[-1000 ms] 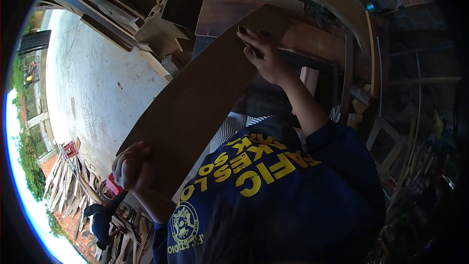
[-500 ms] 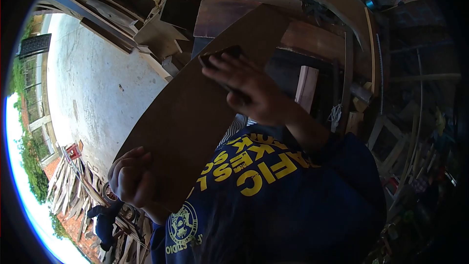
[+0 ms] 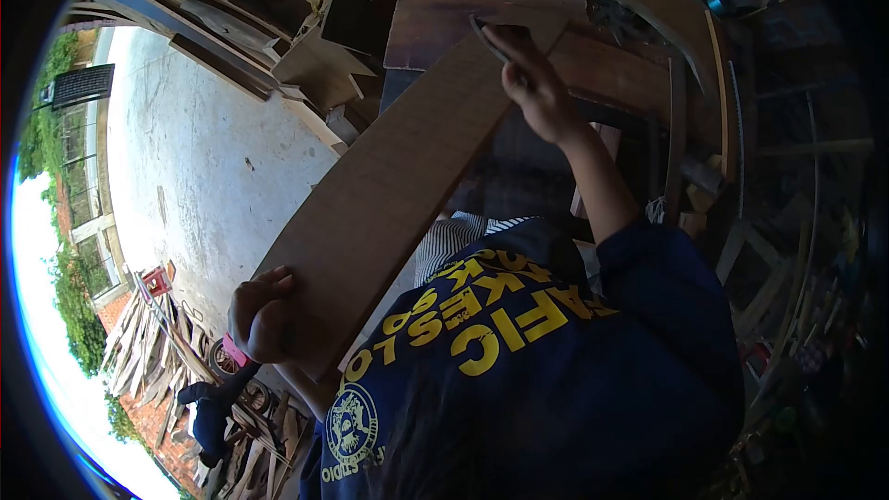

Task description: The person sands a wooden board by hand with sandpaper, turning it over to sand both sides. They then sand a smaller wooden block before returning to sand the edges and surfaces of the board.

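Note:
A long brown wooden board slants from my lap up to the far side, over a reddish-brown wooden surface. My left hand grips the board's near end, with its fingers curled over the left edge. Near the board's far end is my right hand, pressing a thin dark pad with its fingers. The pad looks tilted at the board's top face, and its exact kind is too dark to tell.
Wood offcuts are stacked at the upper left beside a concrete floor. Scrap wood lies in a heap at the lower left, near a person in dark clothes. A large curved plank stands at the upper right.
My right hand first came down to the board's middle with the pad, then went back up to the far end. The board's face now looks lighter and slightly turned. My left hand keeps its grip.

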Available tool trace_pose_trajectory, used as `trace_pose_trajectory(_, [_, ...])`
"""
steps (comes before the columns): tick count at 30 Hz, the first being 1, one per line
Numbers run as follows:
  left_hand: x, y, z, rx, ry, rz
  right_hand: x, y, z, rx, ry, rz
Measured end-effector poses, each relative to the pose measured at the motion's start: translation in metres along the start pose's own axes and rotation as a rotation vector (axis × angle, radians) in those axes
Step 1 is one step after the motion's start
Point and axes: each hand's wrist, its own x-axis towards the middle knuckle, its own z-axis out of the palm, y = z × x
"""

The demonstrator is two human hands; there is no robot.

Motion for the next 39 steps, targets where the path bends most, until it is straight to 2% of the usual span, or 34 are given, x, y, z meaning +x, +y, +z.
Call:
trace_pose_trajectory(2, [0.002, -0.001, -0.003, -0.021, -0.053, -0.046, -0.019, -0.088, 0.023, -0.261, -0.247, -0.115])
trace_pose_trajectory(3, [0.002, 0.003, 0.001, -0.025, -0.064, -0.048, -0.022, -0.098, 0.029, -0.258, -0.244, -0.104])
trace_pose_trajectory(5, [-0.001, 0.012, 0.012, 0.082, 0.093, -0.244, -0.022, -0.106, 0.036, -0.263, -0.295, -0.198])
trace_pose_trajectory(7, [-0.008, 0.007, 0.014, 0.066, 0.096, -0.257, 0.003, -0.048, 0.018, -0.415, -0.14, -0.191])
trace_pose_trajectory(9, [-0.013, 0.0, 0.01, 0.057, 0.104, -0.269, 0.025, 0.025, -0.013, -0.24, -0.059, 0.106])
trace_pose_trajectory(11, [-0.016, -0.004, 0.008, -0.025, 0.019, -0.105, 0.044, 0.094, -0.043, -0.2, 0.054, 0.194])
trace_pose_trajectory(12, [-0.002, 0.018, 0.024, 0.122, 0.114, -0.201, 0.055, 0.098, -0.05, -0.129, 0.097, 0.238])
trace_pose_trajectory(13, [-0.002, 0.022, 0.025, 0.123, 0.128, -0.204, 0.057, 0.102, -0.051, -0.134, 0.089, 0.228])
trace_pose_trajectory(15, [-0.002, 0.03, 0.023, 0.142, 0.227, -0.62, 0.056, 0.058, -0.031, -0.028, 0.05, 0.074])
trace_pose_trajectory(16, [0.008, 0.032, 0.02, 0.196, 0.144, -0.568, 0.049, 0.028, -0.017, 0.057, -0.064, 0.062])
trace_pose_trajectory(17, [0.008, 0.03, 0.021, 0.2, 0.141, -0.569, 0.038, -0.012, -0.001, -0.087, -0.116, -0.115])
trace_pose_trajectory(19, [0.005, 0.024, 0.021, 0.079, 0.156, -0.486, 0.013, -0.091, 0.033, -0.367, -0.28, -0.258])
trace_pose_trajectory(22, [0.002, 0.022, 0.019, -0.034, 0.13, -0.445, 0.004, -0.107, 0.037, -0.278, -0.355, -0.26])
trace_pose_trajectory(24, [-0.001, 0.024, 0.023, -0.033, 0.192, -0.497, 0.027, -0.047, 0.017, -0.48, -0.159, -0.26])
trace_pose_trajectory(26, [-0.004, 0.023, 0.027, -0.066, 0.26, -0.565, 0.053, 0.029, -0.019, -0.202, -0.03, -0.122])
trace_pose_trajectory(27, [-0.005, 0.023, 0.028, -0.067, 0.266, -0.562, 0.068, 0.059, -0.034, -0.181, -0.004, -0.03])
trace_pose_trajectory(28, [-0.008, 0.023, 0.028, -0.075, 0.272, -0.577, 0.079, 0.062, -0.042, -0.162, 0.024, 0.066])
trace_pose_trajectory(29, [-0.01, 0.024, 0.028, -0.085, 0.277, -0.593, 0.077, 0.064, -0.044, -0.17, 0.027, 0.064])
trace_pose_trajectory(31, [-0.007, 0.023, 0.026, -0.049, 0.296, -0.641, 0.082, 0.028, -0.025, -0.115, -0.062, 0.125])
trace_pose_trajectory(32, [-0.004, 0.022, 0.025, -0.002, 0.31, -0.697, 0.078, 0.017, -0.007, -0.135, -0.112, -0.205])
trace_pose_trajectory(33, [-0.002, 0.019, 0.023, -0.002, 0.315, -0.697, 0.065, -0.029, 0.009, -0.204, -0.23, -0.173])
trace_pose_trajectory(35, [0.002, 0.016, 0.016, 0.168, 0.195, -0.694, 0.032, -0.095, 0.045, -0.261, -0.35, -0.321])
trace_pose_trajectory(36, [0.005, 0.016, 0.018, 0.131, 0.235, -0.694, 0.02, -0.116, 0.052, -0.216, -0.383, -0.313])
trace_pose_trajectory(38, [0.005, 0.015, 0.018, 0.121, 0.24, -0.695, 0.02, -0.119, 0.051, -0.157, -0.407, -0.312])
trace_pose_trajectory(39, [0.004, 0.016, 0.017, 0.11, 0.24, -0.701, 0.029, -0.101, 0.044, -0.252, -0.333, -0.28])
